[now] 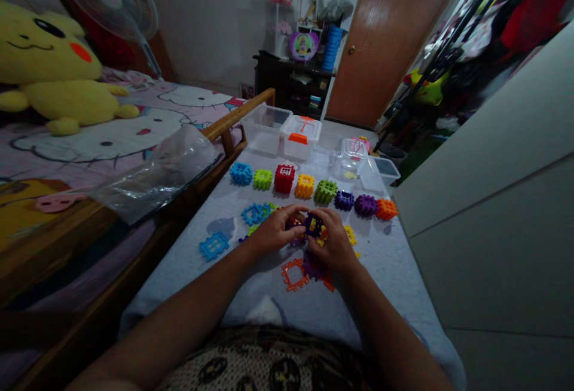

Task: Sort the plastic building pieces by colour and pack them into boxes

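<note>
Near the middle of the cloth-covered table, both hands meet around a dark purple notched piece (313,224). My right hand (332,240) grips it with thumb and fingers. My left hand (278,228) is closed at its left side, fingertips by the dark piece; what else it may hold is hidden. Loose flat pieces lie around them: a blue square (214,246), more blue pieces (255,214), an orange frame (295,275), a purple piece (314,265) and a yellow one (350,235). Some pieces are partly covered by the hands.
Behind the hands runs a row of assembled cubes, including blue (241,173), red (284,179) and orange (386,209). Clear plastic boxes (301,138) stand at the table's far end. A wooden bed rail (242,113) borders the left, a pale cabinet (502,223) the right.
</note>
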Available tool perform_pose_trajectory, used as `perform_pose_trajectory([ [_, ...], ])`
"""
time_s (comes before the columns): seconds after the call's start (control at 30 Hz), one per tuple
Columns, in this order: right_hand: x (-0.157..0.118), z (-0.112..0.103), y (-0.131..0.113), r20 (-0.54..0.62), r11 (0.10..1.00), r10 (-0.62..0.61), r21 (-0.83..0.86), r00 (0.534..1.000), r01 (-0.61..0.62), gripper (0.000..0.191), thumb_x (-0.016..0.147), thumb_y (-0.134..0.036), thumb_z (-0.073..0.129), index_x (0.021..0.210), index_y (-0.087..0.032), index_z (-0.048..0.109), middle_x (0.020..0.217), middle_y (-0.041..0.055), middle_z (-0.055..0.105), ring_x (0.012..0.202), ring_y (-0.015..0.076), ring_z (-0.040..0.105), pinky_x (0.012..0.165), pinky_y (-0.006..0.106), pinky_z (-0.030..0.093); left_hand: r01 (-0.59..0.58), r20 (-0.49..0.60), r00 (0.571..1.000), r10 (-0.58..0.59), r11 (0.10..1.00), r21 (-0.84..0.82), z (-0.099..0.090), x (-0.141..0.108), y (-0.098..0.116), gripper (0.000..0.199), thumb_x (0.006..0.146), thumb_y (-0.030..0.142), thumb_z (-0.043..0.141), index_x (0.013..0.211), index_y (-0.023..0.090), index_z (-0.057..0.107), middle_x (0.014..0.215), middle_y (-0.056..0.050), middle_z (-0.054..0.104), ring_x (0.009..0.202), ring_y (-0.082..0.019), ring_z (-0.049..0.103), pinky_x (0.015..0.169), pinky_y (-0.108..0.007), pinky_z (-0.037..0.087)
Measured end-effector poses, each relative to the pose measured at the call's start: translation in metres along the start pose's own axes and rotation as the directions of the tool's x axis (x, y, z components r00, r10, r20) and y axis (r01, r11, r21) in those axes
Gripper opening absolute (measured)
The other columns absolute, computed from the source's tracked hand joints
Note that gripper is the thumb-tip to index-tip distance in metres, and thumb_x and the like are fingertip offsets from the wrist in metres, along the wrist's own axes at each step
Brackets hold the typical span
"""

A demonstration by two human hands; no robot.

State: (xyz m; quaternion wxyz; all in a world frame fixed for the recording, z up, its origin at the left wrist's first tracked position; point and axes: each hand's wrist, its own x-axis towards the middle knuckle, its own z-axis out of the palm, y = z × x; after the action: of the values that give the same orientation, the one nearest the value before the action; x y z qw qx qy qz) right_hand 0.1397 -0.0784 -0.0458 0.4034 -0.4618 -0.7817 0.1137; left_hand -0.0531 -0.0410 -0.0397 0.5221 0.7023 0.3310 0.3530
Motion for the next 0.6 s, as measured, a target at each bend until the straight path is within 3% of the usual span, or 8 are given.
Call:
perform_pose_trajectory([
  [0.17, -0.0005, -0.0006, -0.0006, 0.038, 0.999, -0.015, -0.043, 0.999, 0.016, 0.053, 0.076, -0.013, 0.061, 0.127, -0.022, 0.053, 0.122, 0.0117, 0.054, 0.118, 0.0287, 0.051, 0.103, 0.050, 0.045, 0.063, -0.100, 0.993, -0.063, 0.998, -0.004, 0.0040, 0.0026, -0.0014, 0.028, 0.085, 0.025, 0.062, 0.113, 0.020, 0.062, 0.087, -0.004, 0.070, 0.080, -0.018, 0.067, 0.076, -0.032, 0.054],
  [0.5, -0.0036, 0.0029, 0.0010, 0.073, 1.000, 0.014, 0.009, 0.997, -0.015, 0.055, 0.077, -0.014, 0.060, 0.130, -0.022, 0.051, 0.126, 0.0119, 0.051, 0.119, 0.0264, 0.052, 0.102, 0.045, 0.046, 0.039, -0.107, 0.994, -0.035, 0.999, 0.037, 0.0058, 0.0039, -0.0037, 0.024, 0.084, 0.024, 0.061, 0.107, 0.019, 0.064, 0.085, -0.004, 0.073, 0.079, -0.019, 0.070, 0.074, -0.031, 0.054],
  [0.6, -0.0003, -0.0044, 0.0017, 0.083, 1.000, 0.012, -0.024, 0.996, -0.010, 0.054, 0.076, -0.013, 0.059, 0.129, -0.022, 0.052, 0.125, 0.0117, 0.052, 0.118, 0.0257, 0.052, 0.102, 0.044, 0.046, 0.019, -0.152, 0.988, -0.003, 0.995, 0.102, 0.0047, 0.0030, -0.0006, 0.023, 0.083, 0.025, 0.061, 0.104, 0.019, 0.066, 0.087, -0.005, 0.073, 0.081, -0.019, 0.070, 0.074, -0.031, 0.054],
])
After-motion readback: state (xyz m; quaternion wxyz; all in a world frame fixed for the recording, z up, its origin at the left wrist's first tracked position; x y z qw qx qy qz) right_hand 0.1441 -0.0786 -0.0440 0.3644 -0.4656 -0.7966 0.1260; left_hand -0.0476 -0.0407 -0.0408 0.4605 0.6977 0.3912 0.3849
